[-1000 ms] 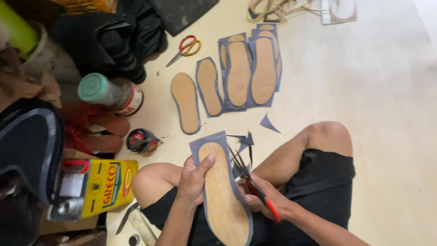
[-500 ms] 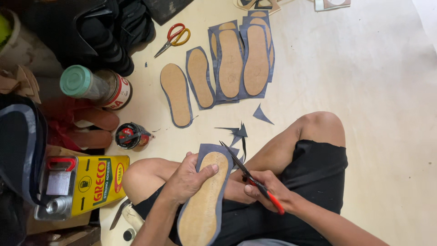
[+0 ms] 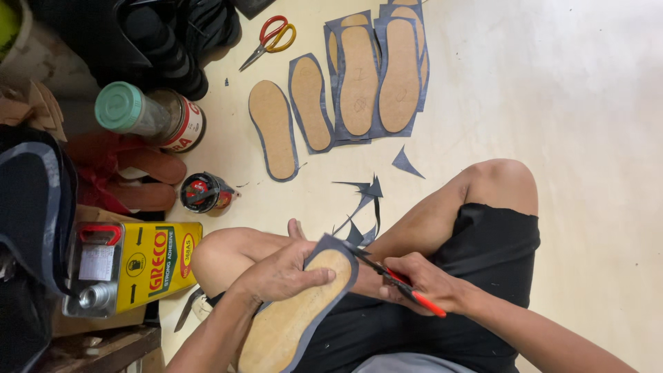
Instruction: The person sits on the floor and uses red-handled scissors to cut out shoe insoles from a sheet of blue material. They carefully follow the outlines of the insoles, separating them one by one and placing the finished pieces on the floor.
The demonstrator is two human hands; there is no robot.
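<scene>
In the lower middle of the frame we held a tan, cork-like insole (image 3: 304,311) backed with dark blue-grey sheet, its heel end cut off by the bottom edge. Our left hand (image 3: 283,273) lay over its upper side, fingers curled shut around the rim and the thumb pressed flat on the tan face. Our right hand (image 3: 428,283) was closed around red-handled scissors (image 3: 394,278), whose dark blades met the blue border at the toe; how far the blades gaped we could not tell. Thin, pointed blue offcuts (image 3: 366,200) lay scattered on the pale, smooth floor (image 3: 566,103) just above our knees. Further up, finished insoles (image 3: 359,76) lay in a row, some overlapping, near a second pair of scissors (image 3: 273,38). A yellow glue tin (image 3: 138,266) sat at the left, partly hidden. The right side held open floor.
</scene>
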